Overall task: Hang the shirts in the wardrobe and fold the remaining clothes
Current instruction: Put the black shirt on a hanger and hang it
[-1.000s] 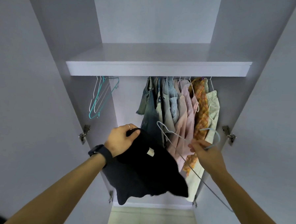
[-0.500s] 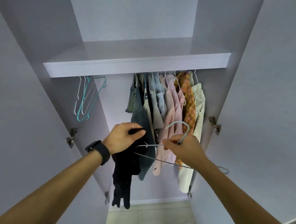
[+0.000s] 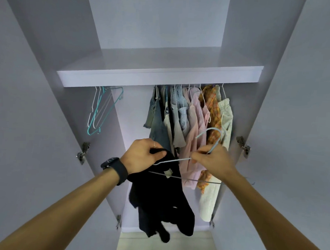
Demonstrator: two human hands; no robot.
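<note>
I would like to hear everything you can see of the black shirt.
The black shirt is soft dark fabric with a small pale label near its neck. It hangs limp and crumpled before the open wardrobe, gripped at the collar by the left hand. The wire hanger in the right hand crosses its neck.

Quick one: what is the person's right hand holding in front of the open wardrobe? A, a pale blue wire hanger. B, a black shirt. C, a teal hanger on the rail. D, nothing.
A: the right hand pinches the pale blue wire hanger just below its hook, while the left hand grips the black shirt.
</note>
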